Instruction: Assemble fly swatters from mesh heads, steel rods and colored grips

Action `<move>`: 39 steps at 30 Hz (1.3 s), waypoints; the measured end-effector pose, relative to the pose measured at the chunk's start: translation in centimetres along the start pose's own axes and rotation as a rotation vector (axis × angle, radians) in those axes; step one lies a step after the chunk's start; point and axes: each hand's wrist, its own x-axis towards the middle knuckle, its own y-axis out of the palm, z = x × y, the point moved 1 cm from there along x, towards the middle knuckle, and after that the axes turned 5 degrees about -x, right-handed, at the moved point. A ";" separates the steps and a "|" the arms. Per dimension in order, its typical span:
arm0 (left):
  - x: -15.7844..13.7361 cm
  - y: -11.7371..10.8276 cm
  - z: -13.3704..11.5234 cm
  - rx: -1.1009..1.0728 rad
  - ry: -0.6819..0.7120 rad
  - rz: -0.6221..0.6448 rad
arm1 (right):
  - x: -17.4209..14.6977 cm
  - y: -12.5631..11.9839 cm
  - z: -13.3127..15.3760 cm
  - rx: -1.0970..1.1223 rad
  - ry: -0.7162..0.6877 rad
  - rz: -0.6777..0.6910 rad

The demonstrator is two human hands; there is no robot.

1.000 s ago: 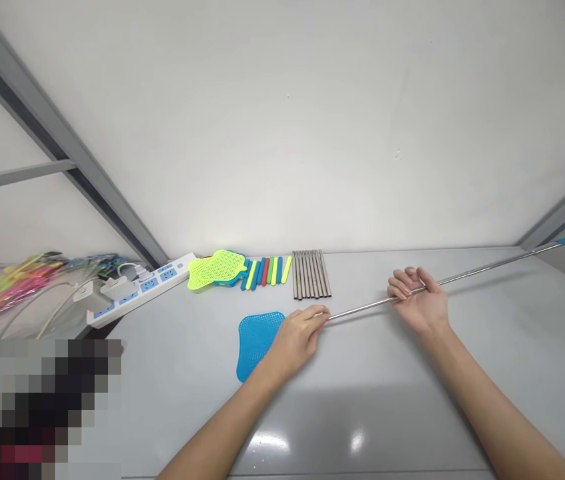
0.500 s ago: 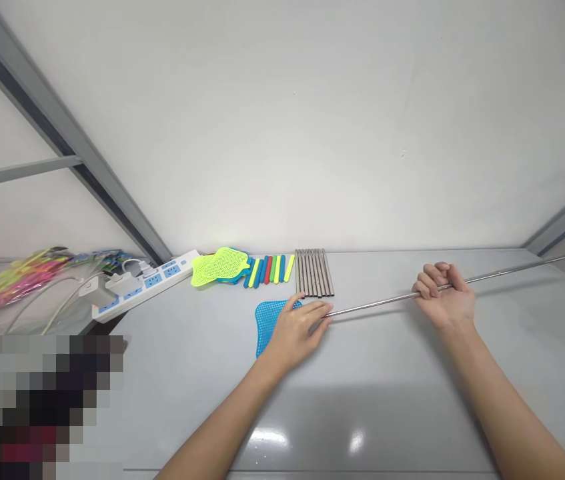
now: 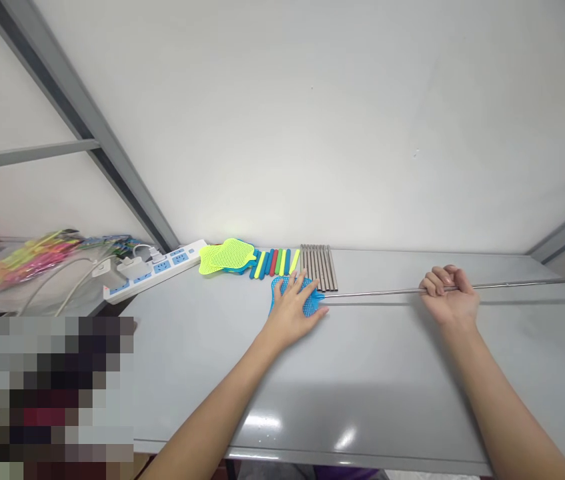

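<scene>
A blue fly swatter's mesh head lies on the table, and a long thin metal rod runs right from its neck. My left hand is spread over the mesh, fingers apart, covering part of it. The fingers of my right hand curl around the rod, palm up, well to the right of the head. The rod's far end passes out of view at the right edge. Just behind the mesh head lie a row of metal tubes and a row of coloured sticks.
Yellow and blue swatter heads are stacked at the back left. Beside them, a white power strip holds plugs and cables. Plastic-wrapped colourful items lie at far left. A wall rises behind the grey table.
My left hand has let go of the rod near the neck and now spreads over the mesh head. The rod lies more level; my right hand still grips it. The view has shifted slightly.
</scene>
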 end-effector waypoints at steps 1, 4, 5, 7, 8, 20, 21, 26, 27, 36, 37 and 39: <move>0.0 0.0 0.1 -0.007 -0.008 0.010 | 0.1 -0.2 0.1 0.005 -0.012 0.004; 0.1 0.0 0.3 -0.041 -0.039 0.024 | 0.3 -0.9 0.5 0.025 -0.048 0.002; 0.1 0.0 0.3 -0.059 -0.065 0.011 | 0.4 -1.1 0.7 0.032 -0.058 -0.006; 0.2 0.0 0.3 -0.134 -0.133 -0.036 | 0.4 -1.4 1.1 0.042 -0.071 -0.024; 0.2 0.0 0.3 -0.201 -0.171 -0.069 | 0.4 -1.5 1.2 0.047 -0.074 -0.032; 1.0 -0.6 0.9 -1.420 -0.754 0.015 | 0.9 -2.1 1.6 0.101 -0.049 -0.026; 0.9 -0.7 0.7 -1.468 -0.759 0.063 | 0.9 -2.2 1.7 0.113 -0.041 -0.028; 0.5 -0.9 0.2 -1.608 -0.832 0.078 | 0.9 -2.3 1.7 0.147 -0.001 -0.034; 0.5 -0.9 0.2 -1.607 -0.840 0.057 | 0.9 -2.3 1.6 0.147 0.003 -0.037; 0.2 0.1 0.3 -1.455 -0.882 -0.130 | 0.6 -1.9 0.6 0.119 0.016 -0.063; 0.2 0.1 0.4 -1.444 -0.877 -0.141 | 0.6 -1.9 0.5 0.116 0.019 -0.065; 0.2 0.1 0.5 -1.423 -0.871 -0.157 | 0.5 -1.8 0.1 0.109 0.028 -0.069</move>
